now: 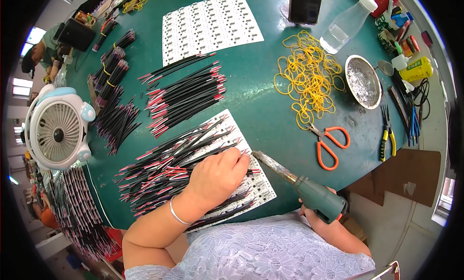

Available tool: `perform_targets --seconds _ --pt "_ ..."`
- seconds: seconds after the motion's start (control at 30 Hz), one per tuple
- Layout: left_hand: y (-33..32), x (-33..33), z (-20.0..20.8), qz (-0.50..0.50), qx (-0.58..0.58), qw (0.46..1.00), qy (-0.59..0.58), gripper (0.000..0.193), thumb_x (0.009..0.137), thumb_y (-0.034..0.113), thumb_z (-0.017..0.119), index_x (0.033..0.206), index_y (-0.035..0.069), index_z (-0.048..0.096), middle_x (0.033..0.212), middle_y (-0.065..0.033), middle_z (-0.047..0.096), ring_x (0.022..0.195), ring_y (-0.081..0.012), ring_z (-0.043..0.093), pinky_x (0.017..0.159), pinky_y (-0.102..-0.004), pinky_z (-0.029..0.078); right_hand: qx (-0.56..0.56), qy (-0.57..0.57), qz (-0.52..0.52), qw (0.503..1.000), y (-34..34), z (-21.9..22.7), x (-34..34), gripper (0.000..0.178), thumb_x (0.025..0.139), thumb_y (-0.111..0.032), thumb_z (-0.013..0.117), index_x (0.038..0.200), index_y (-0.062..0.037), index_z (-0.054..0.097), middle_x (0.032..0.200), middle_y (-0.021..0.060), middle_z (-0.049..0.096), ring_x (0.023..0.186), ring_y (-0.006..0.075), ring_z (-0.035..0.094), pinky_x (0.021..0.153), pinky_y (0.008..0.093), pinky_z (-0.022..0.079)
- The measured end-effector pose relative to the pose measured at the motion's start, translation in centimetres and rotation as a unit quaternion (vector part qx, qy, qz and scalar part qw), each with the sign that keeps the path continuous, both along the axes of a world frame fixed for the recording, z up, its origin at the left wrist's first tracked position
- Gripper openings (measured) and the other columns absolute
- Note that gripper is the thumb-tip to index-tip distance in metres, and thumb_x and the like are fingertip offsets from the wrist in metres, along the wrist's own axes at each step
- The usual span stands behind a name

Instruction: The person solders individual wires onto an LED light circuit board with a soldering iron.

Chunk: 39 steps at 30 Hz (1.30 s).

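My left hand (217,176), with a bangle on its wrist, is closed in a pinch over the near white circuit board (263,190). Its fingertips grip a thin wire, mostly hidden by the fingers. My right hand (311,216) is wrapped round the dark green handle of a soldering iron (314,195), whose handle covers most of the fingers. The iron's tip points left and rests close to my left fingertips at the board's right edge. Black wires (159,166) with red and white ends lie across the board, several at its right side reaching the pads.
Beyond lie a wire bundle (186,99) and another circuit board sheet (208,26). To the right are yellow rubber bands (309,74), orange-handled scissors (331,144), a metal bowl (362,82), pliers (385,135) and a bottle (345,28). A fan (58,130) stands left; another person (46,55) sits far left.
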<state>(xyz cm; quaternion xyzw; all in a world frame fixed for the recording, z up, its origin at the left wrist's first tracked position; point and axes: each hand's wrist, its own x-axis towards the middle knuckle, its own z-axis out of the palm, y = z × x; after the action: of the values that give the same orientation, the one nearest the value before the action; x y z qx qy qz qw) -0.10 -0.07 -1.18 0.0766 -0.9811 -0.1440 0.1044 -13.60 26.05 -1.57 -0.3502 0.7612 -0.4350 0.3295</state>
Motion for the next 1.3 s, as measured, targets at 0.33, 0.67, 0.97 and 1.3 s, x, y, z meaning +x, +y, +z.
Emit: perform_targets --seconds 0.33,0.67,0.97,1.3 --pt "0.1 -0.2 0.1 0.013 0.015 1.0 -0.011 0.022 0.073 0.005 0.064 0.095 0.004 0.064 0.082 -0.0057 0.055 0.062 -0.0207 0.058 0.052 -0.0318 0.048 -0.007 0.027 -0.002 1.0 0.1 -0.3 0.2 0.029 0.073 -0.004 0.068 0.102 -0.0045 0.066 0.098 0.0094 0.066 0.089 0.0241 0.062 0.077 0.0344 0.05" --pt "0.0 -0.1 0.3 0.002 0.034 0.999 -0.001 0.023 0.071 0.003 0.064 0.094 0.003 0.064 0.084 -0.0071 0.056 0.064 -0.023 0.058 0.056 -0.0338 0.049 -0.259 0.021 -0.314 0.913 -0.8 2.8 -5.7 0.041 0.09 -0.026 0.051 0.12 0.0025 0.05 0.073 0.0088 0.061 0.053 0.0101 0.052 0.045 0.0221 0.04" --pt "1.8 0.3 4.1 0.077 0.11 0.991 0.002 0.039 0.067 0.008 0.068 0.101 0.006 0.05 0.085 -0.0118 0.053 0.068 -0.0281 0.058 0.055 -0.0373 0.046 -0.136 -0.022 -0.24 0.961 2.0 1.9 -6.5 0.038 0.081 -0.007 0.044 0.116 0.0061 0.051 0.089 0.0124 0.062 0.057 0.012 0.055 0.05 0.0231 0.043" --pt "2.2 0.0 0.3 0.11 0.077 0.991 0.028 0.036 0.068 -0.003 0.061 0.1 0.008 0.046 0.09 -0.0106 0.052 0.074 -0.0296 0.059 0.059 -0.0386 0.05 -0.21 -0.209 -0.072 0.953 2.8 -2.7 -1.4 0.039 0.08 0.0 0.058 0.118 0.0044 0.052 0.108 0.022 0.061 0.064 0.0187 0.062 0.06 0.0287 0.051"
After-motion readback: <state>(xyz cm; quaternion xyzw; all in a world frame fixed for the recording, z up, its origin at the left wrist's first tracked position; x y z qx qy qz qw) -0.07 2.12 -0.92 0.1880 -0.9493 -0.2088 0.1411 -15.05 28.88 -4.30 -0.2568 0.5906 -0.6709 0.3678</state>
